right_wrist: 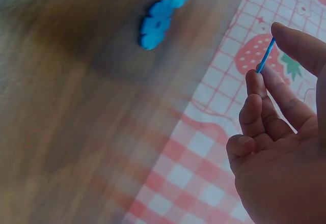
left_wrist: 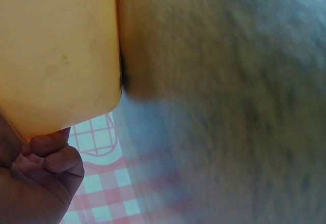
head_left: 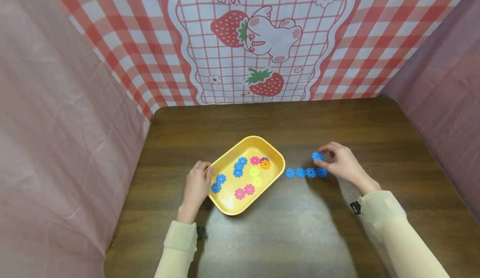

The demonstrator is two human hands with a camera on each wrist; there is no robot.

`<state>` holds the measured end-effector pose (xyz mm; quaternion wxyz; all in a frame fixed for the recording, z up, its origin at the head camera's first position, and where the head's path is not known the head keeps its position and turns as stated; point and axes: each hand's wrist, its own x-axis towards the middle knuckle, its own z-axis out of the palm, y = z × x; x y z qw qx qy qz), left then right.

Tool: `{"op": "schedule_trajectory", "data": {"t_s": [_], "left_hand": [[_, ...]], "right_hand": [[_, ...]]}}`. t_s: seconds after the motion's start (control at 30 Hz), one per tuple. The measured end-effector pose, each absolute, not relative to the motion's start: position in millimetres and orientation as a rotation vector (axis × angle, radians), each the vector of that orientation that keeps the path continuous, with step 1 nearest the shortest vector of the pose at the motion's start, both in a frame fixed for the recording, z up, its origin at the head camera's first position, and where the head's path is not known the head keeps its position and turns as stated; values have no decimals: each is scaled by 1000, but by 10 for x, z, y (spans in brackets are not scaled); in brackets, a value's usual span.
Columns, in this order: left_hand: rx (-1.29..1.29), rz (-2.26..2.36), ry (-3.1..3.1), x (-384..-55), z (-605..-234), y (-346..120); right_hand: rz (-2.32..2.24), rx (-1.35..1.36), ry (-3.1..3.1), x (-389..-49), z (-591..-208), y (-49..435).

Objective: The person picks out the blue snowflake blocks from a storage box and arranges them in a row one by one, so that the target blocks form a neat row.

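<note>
A thin blue notched disc (head_left: pixel 315 156) is pinched by its edges in the right hand (head_left: pixel 343 162), above the worktop (head_left: pixel 285 228) near the right end of a row of 4 blue discs (head_left: pixel 302 173). It looks like light, stiff, smooth plastic, best held by the rim, where slimness may let it slip. The left hand (head_left: pixel 197 184) grips the edge of a yellow tray (head_left: pixel 229 211) holding more discs (head_left: pixel 249 189).

My long sleeves (head_left: pixel 406 244) — pale yellow; cuffs (head_left: pixel 382 207) greenish, broad — small black fitting (head_left: pixel 355 207) beside each wrist.
</note>
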<state>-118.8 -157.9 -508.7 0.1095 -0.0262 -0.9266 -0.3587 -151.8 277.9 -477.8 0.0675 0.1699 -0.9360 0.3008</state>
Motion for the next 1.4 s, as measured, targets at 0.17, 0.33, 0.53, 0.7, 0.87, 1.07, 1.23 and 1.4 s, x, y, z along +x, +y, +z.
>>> {"op": "schedule_trajectory", "data": {"t_s": [0.17, 0.33, 0.53, 0.7, 0.87, 1.07, 1.23, 1.4], "left_hand": [[-81, -1053, -2734, -1186, -5079, -1578], [-83, -1047, -2737, -1184, -5072, -1578], [-91, -1034, -2727, -1189, -5085, -1578], [-103, -1029, -2723, -1194, -5089, -1580], [-103, -1036, -2721, -1197, -5086, -1587], [-96, -1040, -2730, -1198, -5080, -1586], [-91, -1035, -2732, -1200, -5090, -1586], [-84, -1031, -2735, -1207, -5103, -1589]], "right_hand": [[895, 493, -2827, -1480, -4856, 2874], [885, 466, -2858, -1444, -4912, 2946], [901, 425, -2888, -1409, -5003, 3029], [895, 399, -2890, -1373, -5099, 3112], [889, 399, -2901, -1331, -5151, 3176], [873, 387, -2935, -1296, -5174, 3229], [871, 391, -2950, -1283, -5193, 3253], [861, 402, -2948, -1284, -5222, 3260]]}}
